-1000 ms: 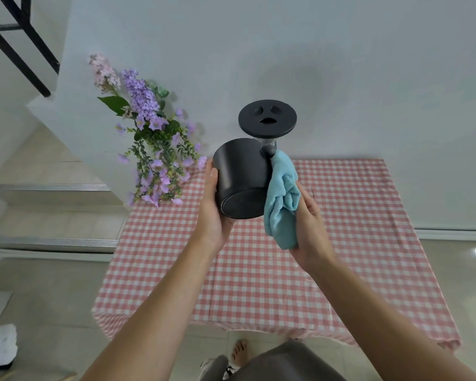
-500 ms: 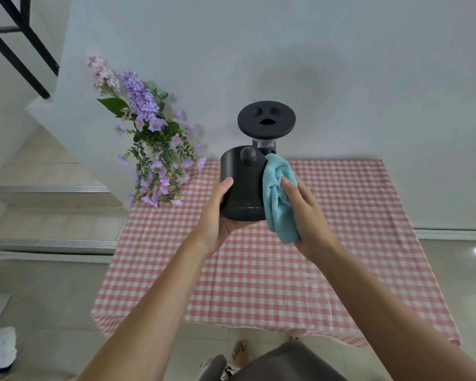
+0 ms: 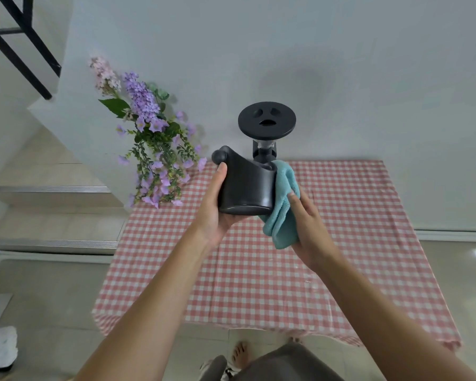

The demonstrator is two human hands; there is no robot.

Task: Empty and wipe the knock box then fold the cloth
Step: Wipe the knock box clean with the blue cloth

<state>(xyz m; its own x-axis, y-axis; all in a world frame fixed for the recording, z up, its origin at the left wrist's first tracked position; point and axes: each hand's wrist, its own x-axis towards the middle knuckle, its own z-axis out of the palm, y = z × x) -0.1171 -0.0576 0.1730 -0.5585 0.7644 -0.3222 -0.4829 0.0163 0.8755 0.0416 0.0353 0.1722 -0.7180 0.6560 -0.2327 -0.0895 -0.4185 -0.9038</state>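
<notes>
Held above the pink checked tablecloth [image 3: 259, 270], the round black plastic knock box [image 3: 245, 185] has been turned upright in the cupping left hand [image 3: 215, 213], the right hand [image 3: 308, 229] pressing the bunched teal cloth [image 3: 282, 210] against its side, so wiping continues.

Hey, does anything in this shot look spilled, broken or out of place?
Nothing stands out. The left hand holds the black knock box up off the table, tilted, while the right hand presses the teal cloth against its side. No spill shows on the checked tablecloth.
</notes>
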